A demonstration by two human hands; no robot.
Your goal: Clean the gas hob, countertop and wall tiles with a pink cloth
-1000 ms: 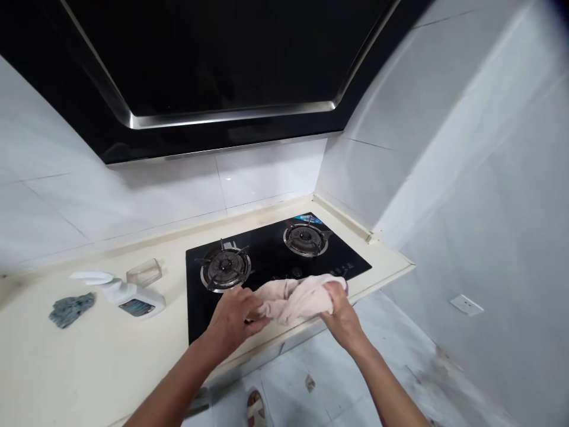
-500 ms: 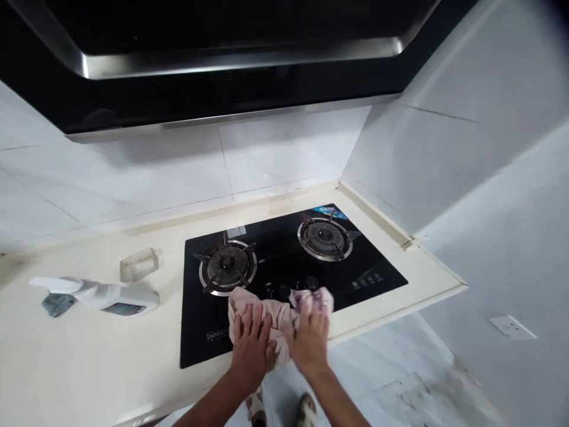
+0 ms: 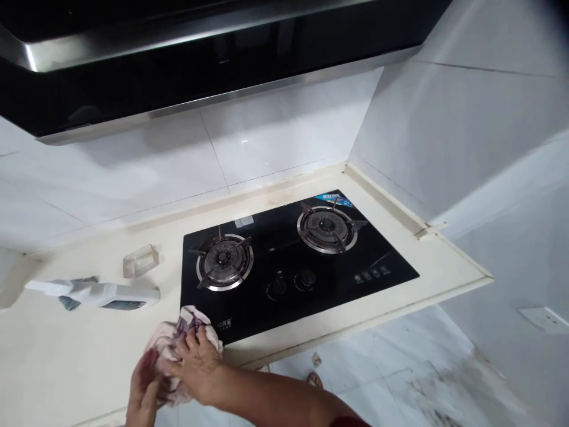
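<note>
A pale pink cloth (image 3: 164, 339) with purple marks lies bunched at the front left corner of the black gas stove (image 3: 262, 323), partly over the counter edge. My right hand (image 3: 198, 362) presses on it from the right, fingers curled into its folds. My left hand (image 3: 144, 385) grips the same cloth from the left, thumb towards me; some of its fingers are blurred. The two stove knobs (image 3: 278, 289) stand uncovered, with a left burner (image 3: 224, 261) and a right burner (image 3: 328, 228) behind them.
On the cream counter (image 3: 53, 356) to the left, a white spray bottle (image 3: 111, 295) lies on its side, over a grey-blue rag (image 3: 69, 303). Behind it sits a clear plastic piece (image 3: 140, 261). A black range hood (image 3: 249, 59) overhangs the stove; a tiled wall (image 3: 489, 148) closes the right side.
Both hands have moved left with the cloth, from the front middle of the stove to its front left corner. The knobs have come into full view. My view has shifted slightly.
</note>
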